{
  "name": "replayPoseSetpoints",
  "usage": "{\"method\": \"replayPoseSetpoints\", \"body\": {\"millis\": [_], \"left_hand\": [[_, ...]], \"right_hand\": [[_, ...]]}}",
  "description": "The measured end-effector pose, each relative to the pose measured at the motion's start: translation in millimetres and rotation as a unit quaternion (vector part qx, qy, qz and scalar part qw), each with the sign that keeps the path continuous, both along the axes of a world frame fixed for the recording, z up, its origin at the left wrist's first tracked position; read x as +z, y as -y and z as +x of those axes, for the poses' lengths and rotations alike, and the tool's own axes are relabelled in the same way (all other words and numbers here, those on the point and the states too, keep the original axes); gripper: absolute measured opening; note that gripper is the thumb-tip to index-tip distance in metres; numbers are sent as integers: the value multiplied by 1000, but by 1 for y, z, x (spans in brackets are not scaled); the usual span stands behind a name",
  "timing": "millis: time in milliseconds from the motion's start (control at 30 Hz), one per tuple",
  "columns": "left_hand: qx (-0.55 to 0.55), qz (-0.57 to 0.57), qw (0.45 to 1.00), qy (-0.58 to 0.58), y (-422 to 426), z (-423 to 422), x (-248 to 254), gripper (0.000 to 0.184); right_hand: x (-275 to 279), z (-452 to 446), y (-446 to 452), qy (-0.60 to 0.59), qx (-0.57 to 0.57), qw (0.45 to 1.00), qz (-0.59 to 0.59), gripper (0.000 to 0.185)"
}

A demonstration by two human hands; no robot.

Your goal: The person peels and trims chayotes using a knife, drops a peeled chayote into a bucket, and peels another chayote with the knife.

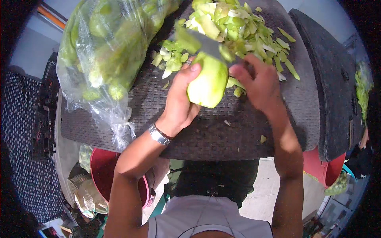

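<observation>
My left hand (179, 95) is wrapped round a pale green, mostly peeled fruit (207, 85), held above the dark woven tabletop. In my right hand (260, 81), fingers closed, is a knife (208, 47). Its wide grey blade is smeared by motion and lies across the fruit's far end, with bits of green peel on and beside it. The knife's handle is mostly hidden by my fingers. Just beyond both hands spreads a heap of green and whitish peelings (238, 27).
A tied clear plastic bag (107, 51) full of green fruit rests on the table (190, 139) at left. Red tubs (104, 168) stand below the table's near edge on both sides. A dark panel (331, 87) is at right. Small scraps dot the tabletop.
</observation>
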State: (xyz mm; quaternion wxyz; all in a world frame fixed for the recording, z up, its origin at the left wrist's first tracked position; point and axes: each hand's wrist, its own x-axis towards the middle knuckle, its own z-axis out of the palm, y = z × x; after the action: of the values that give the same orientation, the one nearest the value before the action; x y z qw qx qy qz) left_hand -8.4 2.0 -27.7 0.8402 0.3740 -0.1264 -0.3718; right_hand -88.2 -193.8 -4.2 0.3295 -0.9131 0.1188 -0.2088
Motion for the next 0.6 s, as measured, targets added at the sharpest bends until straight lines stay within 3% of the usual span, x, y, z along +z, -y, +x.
{"method": "replayPoseSetpoints", "body": {"millis": [133, 200, 233, 300, 333, 367, 600], "left_hand": [[22, 40, 998, 37, 5, -3, 9, 62], [18, 30, 999, 35, 3, 0, 10, 63], [120, 24, 992, -36, 9, -6, 5, 62], [87, 45, 995, -26, 5, -5, 0, 59], [-9, 9, 1000, -25, 2, 5, 5, 58], [-59, -52, 995, -68, -3, 9, 0, 40], [69, -28, 996, -44, -2, 5, -15, 38]], "right_hand": [[4, 0, 11, -22, -42, 997, 59, 71], [4, -9, -7, 24, 37, 999, 21, 66], [4, -13, -18, 48, 78, 996, 1, 64], [2, -15, -36, 75, 111, 990, -53, 68], [1, -15, -42, 87, 124, 985, -79, 70], [1, -14, -43, 85, 115, 985, -100, 72], [-3, -9, -32, 112, 96, 984, -99, 72]]}}
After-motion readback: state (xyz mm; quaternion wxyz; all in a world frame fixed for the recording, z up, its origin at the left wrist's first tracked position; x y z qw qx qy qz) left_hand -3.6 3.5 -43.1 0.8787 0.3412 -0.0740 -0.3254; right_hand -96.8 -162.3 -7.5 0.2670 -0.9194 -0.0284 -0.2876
